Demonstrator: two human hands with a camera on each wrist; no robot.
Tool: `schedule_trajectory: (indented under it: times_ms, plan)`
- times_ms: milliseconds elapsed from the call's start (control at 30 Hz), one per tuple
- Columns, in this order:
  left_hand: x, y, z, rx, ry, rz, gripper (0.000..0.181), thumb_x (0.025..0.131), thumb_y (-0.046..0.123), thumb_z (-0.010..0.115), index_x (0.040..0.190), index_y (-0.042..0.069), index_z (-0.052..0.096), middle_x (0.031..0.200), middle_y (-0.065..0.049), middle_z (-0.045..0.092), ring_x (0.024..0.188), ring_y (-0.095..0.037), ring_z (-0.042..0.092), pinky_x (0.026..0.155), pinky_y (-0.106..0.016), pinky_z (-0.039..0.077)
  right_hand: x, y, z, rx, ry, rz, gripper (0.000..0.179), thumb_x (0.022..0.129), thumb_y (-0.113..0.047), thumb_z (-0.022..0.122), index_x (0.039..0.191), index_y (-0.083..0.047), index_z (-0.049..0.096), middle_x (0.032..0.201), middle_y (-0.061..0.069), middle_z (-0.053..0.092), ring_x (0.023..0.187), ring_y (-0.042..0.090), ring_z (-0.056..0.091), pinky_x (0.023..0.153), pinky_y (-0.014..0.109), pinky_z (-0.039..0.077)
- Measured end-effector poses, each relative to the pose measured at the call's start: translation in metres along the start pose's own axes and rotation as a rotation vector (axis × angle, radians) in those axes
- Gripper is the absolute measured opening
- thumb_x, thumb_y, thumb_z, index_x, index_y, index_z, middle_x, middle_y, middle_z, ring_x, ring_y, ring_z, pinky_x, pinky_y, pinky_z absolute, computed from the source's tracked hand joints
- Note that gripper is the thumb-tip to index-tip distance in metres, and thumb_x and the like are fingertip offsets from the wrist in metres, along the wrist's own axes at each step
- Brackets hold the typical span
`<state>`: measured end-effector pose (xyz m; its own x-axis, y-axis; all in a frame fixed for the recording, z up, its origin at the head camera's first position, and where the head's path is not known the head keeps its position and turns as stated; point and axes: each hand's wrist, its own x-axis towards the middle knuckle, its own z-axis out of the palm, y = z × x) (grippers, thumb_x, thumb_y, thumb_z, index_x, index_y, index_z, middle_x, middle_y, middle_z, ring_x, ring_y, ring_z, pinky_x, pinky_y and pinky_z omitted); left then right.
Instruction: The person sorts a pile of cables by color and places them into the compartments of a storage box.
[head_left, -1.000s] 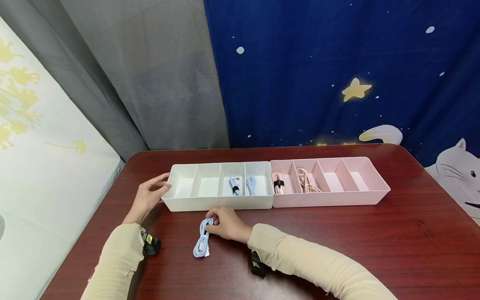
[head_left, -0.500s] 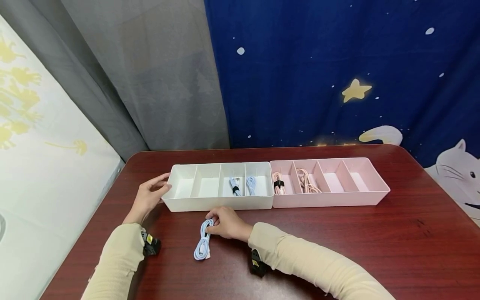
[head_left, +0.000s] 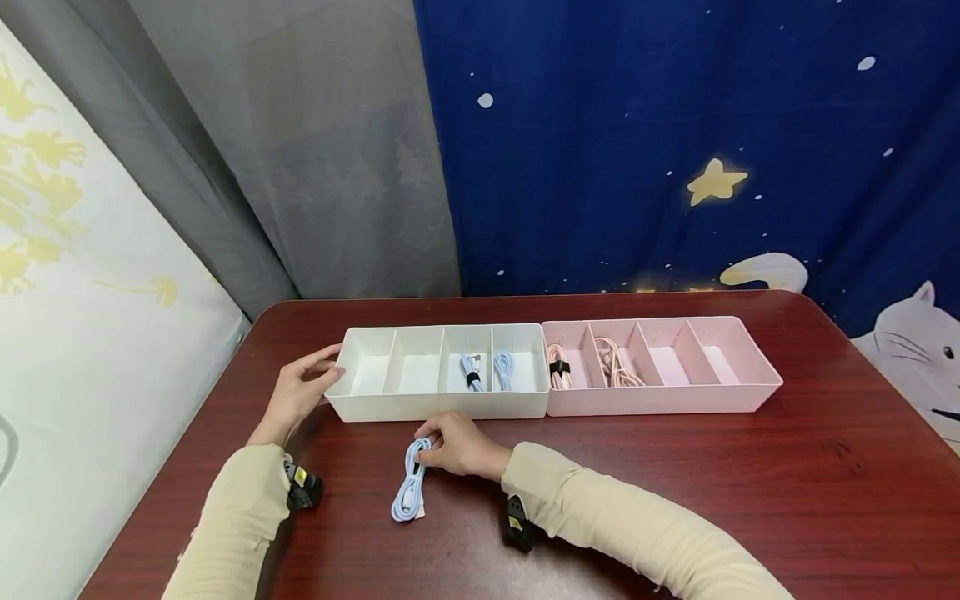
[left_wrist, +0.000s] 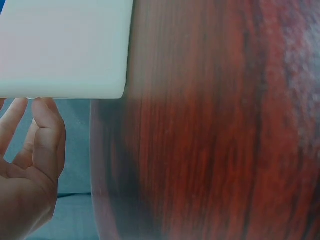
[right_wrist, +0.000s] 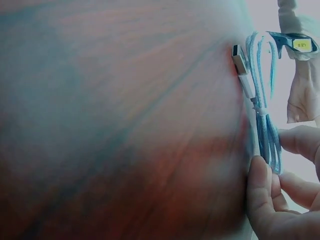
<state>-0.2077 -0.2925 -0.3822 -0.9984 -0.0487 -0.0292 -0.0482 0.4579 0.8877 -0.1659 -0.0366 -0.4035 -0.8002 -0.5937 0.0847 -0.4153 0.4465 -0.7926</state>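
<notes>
My right hand (head_left: 459, 446) pinches one end of a coiled light-blue USB cable (head_left: 408, 493) in front of the white divided box (head_left: 442, 408). In the right wrist view the thumb and fingers hold the lower part of the USB cable (right_wrist: 262, 100), and its metal plug (right_wrist: 239, 59) shows beside the loops. At the left end of the white box, my left hand (head_left: 296, 392) touches the outer wall with its fingertips. The left wrist view shows the left hand (left_wrist: 35, 165) with extended fingers against the box wall (left_wrist: 62, 87).
A pink divided box (head_left: 660, 400) stands against the white box's right end. Two compartments of the white box hold blue cables (head_left: 503, 371), and two of the pink one hold pink cables (head_left: 617, 365). Behind the dark red table (head_left: 675, 492) hang curtains (head_left: 360, 167).
The lower end of the coiled USB cable has sunk slightly towards the table's front, still in my right hand. My left hand keeps its place at the white box.
</notes>
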Motion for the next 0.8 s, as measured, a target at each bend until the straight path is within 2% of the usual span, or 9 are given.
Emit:
schedule_trajectory:
  times_ms: [233, 567, 733, 800]
  plan:
    - [-0.0002, 0.0006, 0.0001, 0.028, 0.004, 0.005, 0.050, 0.086, 0.030, 0.057, 0.132, 0.013, 0.044, 0.112, -0.016, 0.049, 0.082, -0.010, 0.053, 0.067, -0.028, 0.049, -0.0014, -0.0001, 0.0010, 0.005, 0.033, -0.003, 0.017, 0.072, -0.004, 0.066, 0.088, 0.002, 0.066, 0.065, -0.004, 0.053, 0.057, -0.002, 0.044, 0.056, 0.013, 0.039]
    - [0.0000, -0.0016, 0.0003, 0.037, 0.015, 0.019, 0.050, 0.086, 0.030, 0.057, 0.132, 0.013, 0.045, 0.111, -0.015, 0.050, 0.080, -0.007, 0.053, 0.065, -0.027, 0.049, -0.0032, 0.0015, 0.0018, 0.092, 0.051, 0.028, 0.018, 0.071, 0.001, 0.065, 0.089, 0.005, 0.065, 0.069, 0.000, 0.054, 0.058, 0.002, 0.046, 0.056, 0.015, 0.040]
    - [0.0003, -0.0017, 0.0008, 0.039, 0.016, 0.020, 0.050, 0.086, 0.030, 0.057, 0.132, 0.013, 0.045, 0.111, -0.015, 0.050, 0.081, -0.007, 0.053, 0.065, -0.027, 0.049, -0.0046, 0.0005, 0.0027, 0.131, 0.054, 0.076, 0.019, 0.072, 0.001, 0.064, 0.090, 0.004, 0.065, 0.071, 0.000, 0.054, 0.060, 0.002, 0.047, 0.056, 0.015, 0.041]
    - [0.0003, -0.0016, 0.0008, 0.038, 0.017, 0.018, 0.050, 0.086, 0.030, 0.057, 0.132, 0.013, 0.045, 0.111, -0.015, 0.050, 0.082, -0.007, 0.053, 0.065, -0.028, 0.049, -0.0055, -0.0003, 0.0033, 0.186, 0.056, 0.109, 0.019, 0.072, 0.002, 0.064, 0.091, 0.005, 0.065, 0.072, 0.001, 0.053, 0.060, 0.003, 0.048, 0.055, 0.016, 0.043]
